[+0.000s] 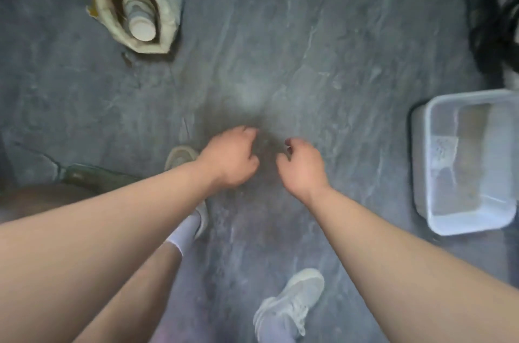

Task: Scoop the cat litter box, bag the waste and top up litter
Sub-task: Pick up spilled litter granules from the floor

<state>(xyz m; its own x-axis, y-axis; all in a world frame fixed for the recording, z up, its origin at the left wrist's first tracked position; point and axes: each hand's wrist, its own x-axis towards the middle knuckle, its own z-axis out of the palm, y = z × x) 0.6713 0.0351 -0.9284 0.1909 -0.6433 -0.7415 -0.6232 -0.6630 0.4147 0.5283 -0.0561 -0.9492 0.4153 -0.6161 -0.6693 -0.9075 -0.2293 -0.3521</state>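
Note:
A white plastic litter box [421, 163] stands on the grey floor at the right edge, with a thin layer of brownish litter and a white slotted scoop [443, 150] lying inside. At the upper left an open paper litter bag [165, 20] stands with a white cup [140, 20] inside it. My left hand [230, 157] and my right hand [302, 166] hover side by side over the bare floor in the middle, fingers loosely curled, holding nothing. Both hands are well away from the box and the bag.
My two feet in white shoes [289, 306] stand at the bottom centre. Black cables [494, 14] pile up at the upper right. A wall base runs along the top left. A dark green object [95, 174] lies at the left.

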